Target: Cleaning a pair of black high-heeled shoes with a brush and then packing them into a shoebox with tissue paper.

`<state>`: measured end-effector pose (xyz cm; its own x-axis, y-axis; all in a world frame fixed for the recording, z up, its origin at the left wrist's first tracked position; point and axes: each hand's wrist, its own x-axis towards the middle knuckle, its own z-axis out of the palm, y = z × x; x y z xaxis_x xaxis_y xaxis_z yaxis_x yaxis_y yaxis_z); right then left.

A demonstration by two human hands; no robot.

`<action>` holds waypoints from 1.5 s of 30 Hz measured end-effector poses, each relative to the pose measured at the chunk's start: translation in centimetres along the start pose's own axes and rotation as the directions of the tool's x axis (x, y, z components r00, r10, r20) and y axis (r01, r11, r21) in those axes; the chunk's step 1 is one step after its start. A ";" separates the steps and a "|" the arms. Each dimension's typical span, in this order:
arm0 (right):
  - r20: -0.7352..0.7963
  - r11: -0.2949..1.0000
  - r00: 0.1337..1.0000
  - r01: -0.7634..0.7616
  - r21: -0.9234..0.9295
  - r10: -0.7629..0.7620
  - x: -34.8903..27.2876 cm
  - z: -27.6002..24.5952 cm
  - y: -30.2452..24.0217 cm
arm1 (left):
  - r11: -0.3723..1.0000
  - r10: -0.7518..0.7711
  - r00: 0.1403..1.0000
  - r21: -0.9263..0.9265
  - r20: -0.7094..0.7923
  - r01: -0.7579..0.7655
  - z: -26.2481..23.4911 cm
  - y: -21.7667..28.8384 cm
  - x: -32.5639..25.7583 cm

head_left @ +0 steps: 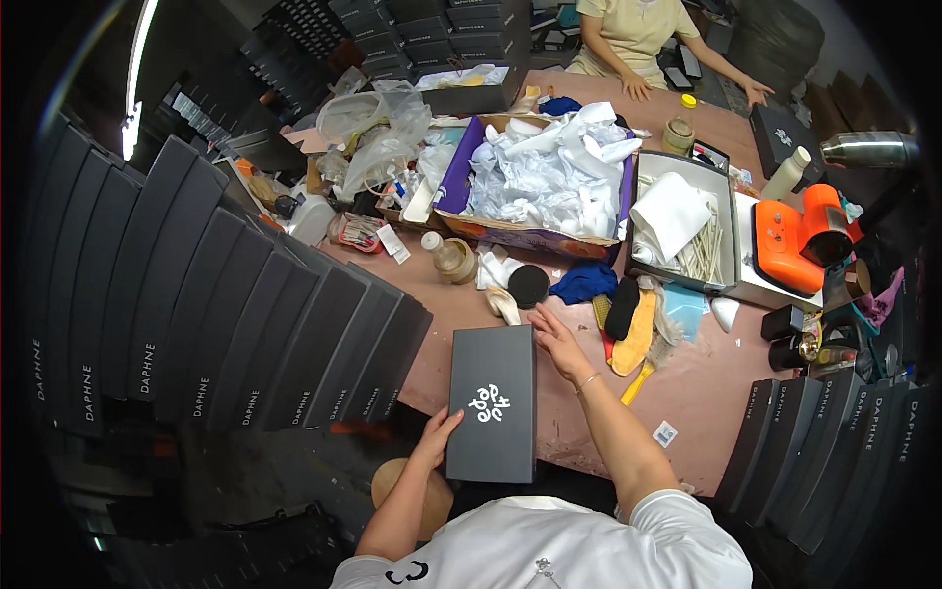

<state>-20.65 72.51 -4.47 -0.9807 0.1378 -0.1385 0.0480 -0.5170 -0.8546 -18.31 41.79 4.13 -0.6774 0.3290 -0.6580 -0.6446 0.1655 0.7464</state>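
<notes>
A dark grey shoebox (pixel 493 432) with white lettering on its lid lies closed at the table's near edge, in front of my body. My left hand (pixel 435 439) grips its left side near the lower corner, thumb on the lid. At the far right corner is my right hand (pixel 559 344), fingers stretched out and apart, touching or very near the box's edge. Just beyond the box lie a round black lid or tin (pixel 528 286) and a crumpled pale cloth (pixel 502 305).
Tall stacks of grey shoeboxes (pixel 226 314) stand left, more boxes (pixel 834 442) right. A purple carton (pixel 549 236) holds crumpled white paper. Nearby are a bottle (pixel 453 260), brushes (pixel 638 383), a blue cloth (pixel 586 284) and an orange device (pixel 788 250). Another person (pixel 638 39) is across the table.
</notes>
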 end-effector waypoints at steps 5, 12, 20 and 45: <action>-0.283 0.914 0.949 -0.231 -0.332 0.137 -7.6 3.2 -4.2 | 0.997 0.078 0.992 -0.007 0.095 -0.078 1.5 -1.6 3.1; -0.412 0.908 0.812 -0.399 0.124 0.413 -20.1 3.2 -3.0 | 1.000 -0.028 0.983 -0.008 0.182 0.030 4.0 -0.9 5.6; -0.269 0.811 0.960 -0.218 -0.544 0.078 -16.6 21.4 -6.5 | 0.988 0.143 0.911 -0.004 0.387 -0.154 -5.2 8.1 4.3; 0.314 0.563 0.934 0.170 -0.809 0.169 -13.9 4.4 -18.1 | 0.774 0.469 0.785 0.240 0.404 -0.586 5.1 14.3 0.3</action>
<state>-8.78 76.20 15.16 -0.9676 -0.2241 -0.1164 0.0132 0.4155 -0.9095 -25.98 49.01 15.11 -0.6913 0.7114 -0.1263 -0.0175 0.1583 0.9872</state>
